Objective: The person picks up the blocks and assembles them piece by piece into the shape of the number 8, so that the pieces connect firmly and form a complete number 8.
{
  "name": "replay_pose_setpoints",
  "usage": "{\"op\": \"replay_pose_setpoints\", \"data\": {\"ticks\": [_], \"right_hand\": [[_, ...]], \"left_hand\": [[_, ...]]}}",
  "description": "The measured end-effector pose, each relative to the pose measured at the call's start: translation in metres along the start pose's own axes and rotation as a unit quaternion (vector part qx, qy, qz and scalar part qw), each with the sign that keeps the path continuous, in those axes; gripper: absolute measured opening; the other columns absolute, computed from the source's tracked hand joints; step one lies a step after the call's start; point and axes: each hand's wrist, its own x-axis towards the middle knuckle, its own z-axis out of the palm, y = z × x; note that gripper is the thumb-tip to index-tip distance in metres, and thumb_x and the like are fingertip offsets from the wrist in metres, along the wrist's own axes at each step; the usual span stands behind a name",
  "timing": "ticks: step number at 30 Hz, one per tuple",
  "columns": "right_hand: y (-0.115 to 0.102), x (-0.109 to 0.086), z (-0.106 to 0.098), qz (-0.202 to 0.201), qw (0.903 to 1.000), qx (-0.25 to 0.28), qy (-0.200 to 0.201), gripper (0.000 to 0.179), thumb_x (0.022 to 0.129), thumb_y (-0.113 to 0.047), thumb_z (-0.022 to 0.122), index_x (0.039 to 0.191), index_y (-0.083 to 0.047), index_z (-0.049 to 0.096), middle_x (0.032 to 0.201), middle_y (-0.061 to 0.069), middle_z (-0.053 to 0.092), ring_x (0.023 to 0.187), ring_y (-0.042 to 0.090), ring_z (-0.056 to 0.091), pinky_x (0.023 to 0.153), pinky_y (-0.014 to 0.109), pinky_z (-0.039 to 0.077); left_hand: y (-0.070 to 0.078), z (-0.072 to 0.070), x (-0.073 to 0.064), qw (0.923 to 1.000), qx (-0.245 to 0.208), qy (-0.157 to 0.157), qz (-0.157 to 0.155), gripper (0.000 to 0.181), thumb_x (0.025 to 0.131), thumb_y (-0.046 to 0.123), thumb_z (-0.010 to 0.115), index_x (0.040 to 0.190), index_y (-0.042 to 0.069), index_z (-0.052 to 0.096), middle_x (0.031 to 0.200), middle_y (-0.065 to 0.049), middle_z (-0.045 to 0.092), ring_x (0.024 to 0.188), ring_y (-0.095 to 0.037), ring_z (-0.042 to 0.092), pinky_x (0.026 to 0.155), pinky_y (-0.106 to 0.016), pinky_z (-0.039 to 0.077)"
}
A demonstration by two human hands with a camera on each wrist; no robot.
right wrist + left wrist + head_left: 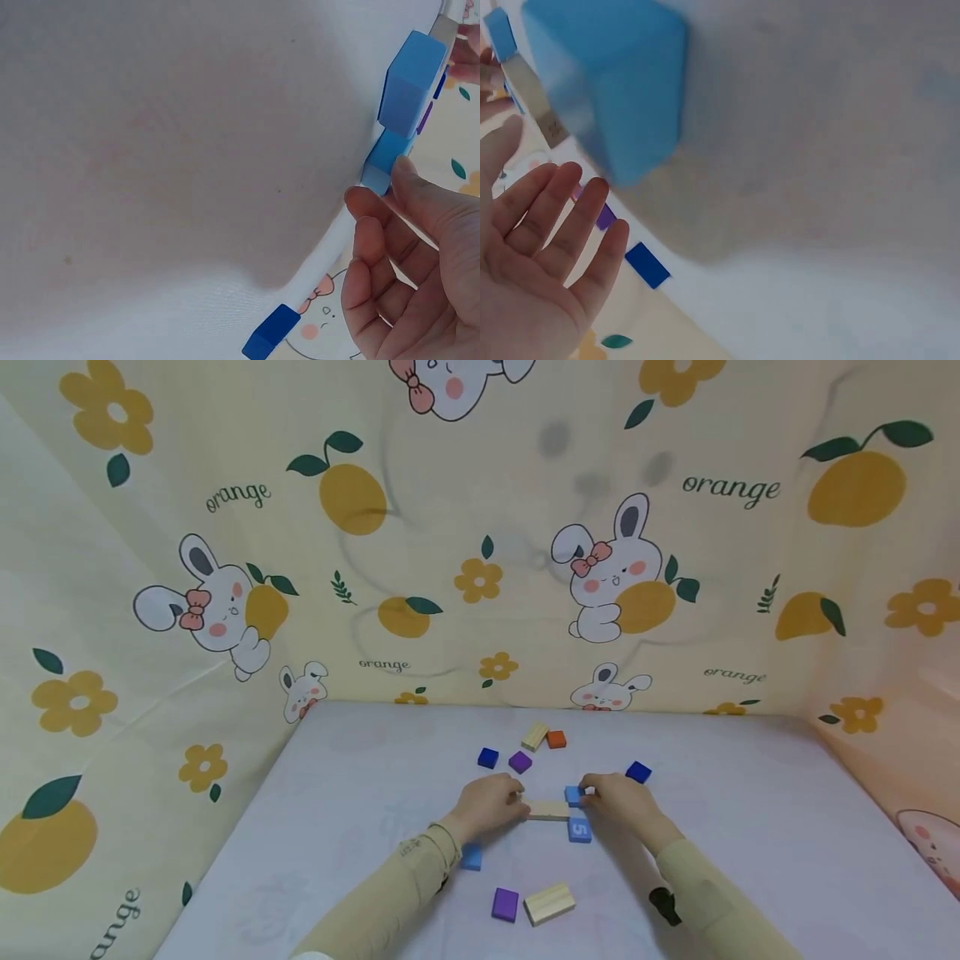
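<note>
A pale wooden block (548,811) lies crosswise between the hands. My left hand (491,800) is at its left end; in the left wrist view its fingers (589,206) are loosely extended with nothing in them. At the block's right end, my right hand (621,802) pinches a light blue block (384,161) between thumb and forefinger. Just nearer to me, a light blue block marked 5 (579,830) sits by the same end. Another light blue block (471,857) lies beside my left wrist, partly hidden in the head view and looming large in the left wrist view.
Toward the back are dark blue blocks (488,757), a purple block (520,762), a wooden block (535,737) and an orange block (557,740). Nearer lie a purple block (506,905) and a wooden block (550,904). A patterned cloth (510,627) stands behind the white table (360,777).
</note>
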Motion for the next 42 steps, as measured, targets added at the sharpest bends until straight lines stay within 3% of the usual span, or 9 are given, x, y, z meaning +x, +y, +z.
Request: {"op": "replay_pose_setpoints", "data": {"ticks": [7, 12, 15, 24, 31, 42], "right_hand": [[0.0, -0.001, 0.001, 0.002, 1.0, 0.001, 0.0, 0.02, 0.08, -0.02, 0.061, 0.1, -0.015, 0.063, 0.087, 0.003, 0.066, 0.074, 0.013, 0.058, 0.068, 0.034, 0.05], [0.001, -0.001, 0.001, -0.001, 1.0, 0.002, 0.007, 0.02, 0.08, -0.02, 0.061, 0.1, -0.016, 0.063, 0.086, 0.002, 0.066, 0.072, 0.012, 0.057, 0.068, 0.033, 0.05], [0.002, -0.001, 0.001, 0.001, 1.0, 0.006, 0.005, 0.02, 0.08, -0.021, 0.062, 0.1, -0.016, 0.063, 0.088, 0.002, 0.066, 0.074, 0.012, 0.058, 0.069, 0.034, 0.05], [0.002, 0.0, 0.002, -0.003, 0.9999, 0.005, 0.009, 0.02, 0.08, -0.02, 0.062, 0.099, -0.016, 0.063, 0.087, 0.002, 0.066, 0.072, 0.011, 0.057, 0.068, 0.033, 0.05], [0.001, 0.001, 0.001, 0.003, 0.9999, 0.012, 0.002, 0.021, 0.08, -0.021, 0.062, 0.1, -0.016, 0.063, 0.084, 0.001, 0.066, 0.069, 0.011, 0.054, 0.066, 0.032, 0.049], [0.001, 0.002, 0.003, 0.011, 0.9998, 0.014, 0.001, 0.02, 0.079, -0.021, 0.063, 0.099, -0.016, 0.063, 0.083, 0.001, 0.066, 0.068, 0.01, 0.055, 0.064, 0.031, 0.049]], "left_hand": [[-0.016, -0.008, 0.011, 0.9974, -0.041, 0.037, -0.046, 0.031, 0.081, 0.036, 0.057, 0.1, 0.012, 0.064, 0.091, 0.001, 0.064, 0.08, -0.011, 0.059, 0.066, -0.025, 0.047], [-0.032, -0.014, 0.019, 0.9944, -0.02, 0.078, -0.068, 0.031, 0.079, 0.027, 0.061, 0.105, 0.011, 0.061, 0.097, -0.004, 0.062, 0.089, -0.017, 0.059, 0.075, -0.031, 0.048], [-0.042, -0.015, 0.023, 0.993, 0.003, 0.087, -0.08, 0.033, 0.079, 0.025, 0.062, 0.109, 0.011, 0.059, 0.101, -0.005, 0.061, 0.092, -0.02, 0.058, 0.076, -0.034, 0.048], [-0.057, -0.015, 0.033, 0.9913, 0.052, 0.06, -0.105, 0.033, 0.079, 0.02, 0.061, 0.11, 0.011, 0.058, 0.106, -0.006, 0.06, 0.096, -0.023, 0.057, 0.075, -0.038, 0.048], [-0.06, -0.014, 0.036, 0.992, 0.019, 0.04, -0.118, 0.033, 0.084, 0.021, 0.055, 0.116, 0.014, 0.056, 0.108, -0.006, 0.059, 0.098, -0.023, 0.056, 0.078, -0.037, 0.047], [-0.06, -0.015, 0.033, 0.9911, 0.024, 0.036, -0.126, 0.028, 0.084, 0.023, 0.057, 0.11, 0.016, 0.061, 0.103, -0.004, 0.062, 0.094, -0.021, 0.057, 0.075, -0.036, 0.047]]}}
